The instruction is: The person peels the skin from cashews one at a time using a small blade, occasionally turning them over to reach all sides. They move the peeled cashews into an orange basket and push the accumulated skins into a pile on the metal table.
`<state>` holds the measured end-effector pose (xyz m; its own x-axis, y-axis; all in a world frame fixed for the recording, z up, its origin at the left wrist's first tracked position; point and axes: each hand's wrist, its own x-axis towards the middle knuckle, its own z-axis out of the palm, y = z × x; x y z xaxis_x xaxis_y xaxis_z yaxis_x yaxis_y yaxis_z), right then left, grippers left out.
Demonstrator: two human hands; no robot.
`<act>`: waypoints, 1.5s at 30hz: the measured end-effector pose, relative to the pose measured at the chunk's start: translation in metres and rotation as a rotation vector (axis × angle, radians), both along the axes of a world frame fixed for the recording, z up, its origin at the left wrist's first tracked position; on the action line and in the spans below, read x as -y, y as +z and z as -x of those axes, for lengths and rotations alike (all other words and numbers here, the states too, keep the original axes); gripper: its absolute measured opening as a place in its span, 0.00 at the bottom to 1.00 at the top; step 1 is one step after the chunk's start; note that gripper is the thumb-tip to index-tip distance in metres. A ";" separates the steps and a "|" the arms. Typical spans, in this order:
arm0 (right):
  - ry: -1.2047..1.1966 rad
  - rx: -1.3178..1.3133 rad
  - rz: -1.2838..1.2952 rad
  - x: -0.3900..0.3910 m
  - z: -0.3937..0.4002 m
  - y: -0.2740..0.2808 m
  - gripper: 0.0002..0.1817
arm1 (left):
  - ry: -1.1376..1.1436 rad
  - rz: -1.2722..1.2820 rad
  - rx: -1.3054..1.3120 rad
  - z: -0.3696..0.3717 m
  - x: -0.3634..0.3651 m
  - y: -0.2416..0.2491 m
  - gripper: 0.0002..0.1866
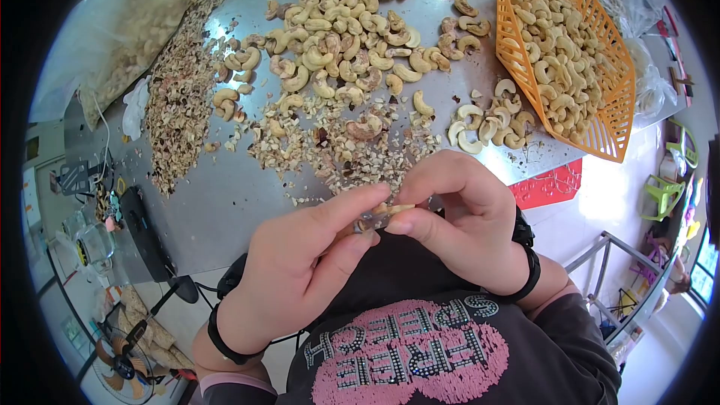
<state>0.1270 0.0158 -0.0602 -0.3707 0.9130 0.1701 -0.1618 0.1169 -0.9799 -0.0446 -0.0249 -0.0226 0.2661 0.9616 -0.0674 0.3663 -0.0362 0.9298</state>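
My left hand (pixel 304 255) and my right hand (pixel 469 214) meet above the near edge of the metal table, fingertips nearly touching. Between thumb and forefinger, my right hand pinches a pale cashew nut (pixel 401 208). The fingers of my left hand are closed at the other end of the nut, on a small greyish shiny piece (pixel 364 222) whose kind I cannot make out. Just beyond the hands lie broken cashew bits (pixel 352 154) with brown skin flakes. Farther back spreads a pile of whole cashews (pixel 337 30), some with skin on them.
An orange plastic basket (pixel 622 97) of peeled cashews stands at the right. Near it is a small group of pale cashews (pixel 495 124). A long heap of skins and crumbs (pixel 176 105) runs along the left, beside a clear plastic bag (pixel 135 37) of nuts. A red sheet (pixel 547 186) hangs at the table's right edge.
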 end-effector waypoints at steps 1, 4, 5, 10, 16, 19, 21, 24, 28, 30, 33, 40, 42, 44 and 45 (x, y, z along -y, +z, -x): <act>-0.006 0.028 -0.050 -0.001 0.000 0.001 0.06 | 0.000 0.000 0.000 0.000 0.000 0.000 0.19; -0.019 0.090 -0.124 -0.001 0.000 0.004 0.07 | -0.004 -0.025 -0.040 -0.001 0.000 -0.001 0.19; -0.019 0.090 -0.125 -0.001 0.000 0.004 0.07 | -0.005 -0.042 -0.076 -0.001 0.000 -0.001 0.19; -0.060 0.120 -0.188 0.001 0.001 0.002 0.08 | 0.029 -0.057 -0.090 -0.004 0.004 -0.004 0.18; -0.098 0.195 -0.309 0.000 0.003 0.001 0.08 | 0.079 -0.013 -0.157 -0.010 0.008 -0.004 0.17; -0.095 0.232 -0.406 0.000 0.005 0.001 0.09 | 0.119 -0.039 -0.159 -0.011 0.009 -0.006 0.16; -0.090 0.235 -0.391 0.002 0.006 0.002 0.09 | 0.103 0.018 -0.222 -0.010 0.008 -0.004 0.17; -0.085 0.125 -0.182 0.004 0.006 -0.001 0.08 | 0.143 0.113 -0.106 -0.004 0.006 -0.002 0.16; -0.007 -0.247 0.430 0.004 0.005 0.001 0.07 | 0.212 0.220 0.061 -0.001 0.001 0.001 0.16; 0.054 -0.304 0.536 0.001 -0.001 -0.005 0.08 | 0.205 0.256 0.123 0.000 0.001 0.002 0.16; 0.148 -0.437 0.708 -0.002 -0.001 -0.008 0.08 | 0.129 0.184 0.150 -0.004 0.002 -0.001 0.17; 0.272 -0.629 0.953 -0.004 -0.001 -0.008 0.08 | 0.001 0.072 0.097 -0.004 0.002 -0.003 0.18; 0.246 -0.575 0.902 -0.005 -0.003 -0.008 0.08 | 0.003 0.094 0.048 -0.002 0.002 -0.002 0.18; 0.216 -0.519 0.849 -0.009 -0.007 -0.006 0.08 | 0.055 0.128 0.068 -0.002 0.002 0.003 0.18; 0.108 -0.369 0.715 -0.012 -0.011 -0.004 0.08 | 0.111 0.162 0.087 -0.002 0.003 0.005 0.17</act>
<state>0.1382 0.0274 -0.0646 -0.4972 0.8095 -0.3123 -0.4639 -0.5522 -0.6928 -0.0427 -0.0274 -0.0180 0.1709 0.9637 -0.2050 0.2781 0.1525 0.9484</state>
